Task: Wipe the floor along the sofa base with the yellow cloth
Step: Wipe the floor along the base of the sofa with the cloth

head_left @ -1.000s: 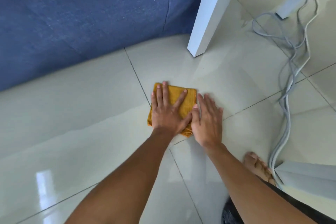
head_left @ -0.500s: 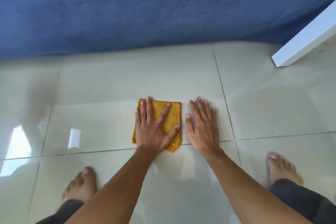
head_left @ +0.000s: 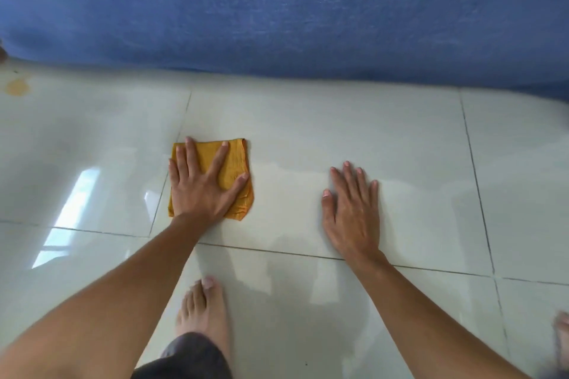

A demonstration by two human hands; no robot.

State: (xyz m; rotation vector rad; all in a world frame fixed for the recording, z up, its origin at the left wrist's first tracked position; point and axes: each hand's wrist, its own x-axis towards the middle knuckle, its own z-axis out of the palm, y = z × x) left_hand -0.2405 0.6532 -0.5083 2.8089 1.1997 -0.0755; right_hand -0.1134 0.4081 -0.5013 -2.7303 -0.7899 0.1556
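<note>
The folded yellow cloth (head_left: pixel 235 166) lies flat on the pale tiled floor (head_left: pixel 338 132), a short way in front of the blue sofa base (head_left: pixel 277 15). My left hand (head_left: pixel 204 186) presses down on the cloth with fingers spread, covering its left and lower part. My right hand (head_left: pixel 352 209) rests flat on the bare tile to the right of the cloth, apart from it, holding nothing. A damp wiped band shows on the tile between cloth and right hand.
A bare foot (head_left: pixel 203 314) stands on the floor below the cloth, and another foot (head_left: pixel 562 335) shows at the right edge. An orange-brown stain (head_left: pixel 17 86) marks the tile at the far left near the sofa. Window glare reflects at the left.
My left hand has slid the cloth leftward along the sofa, away from my right hand. The view has shifted left too, and the white furniture leg is out of sight.
</note>
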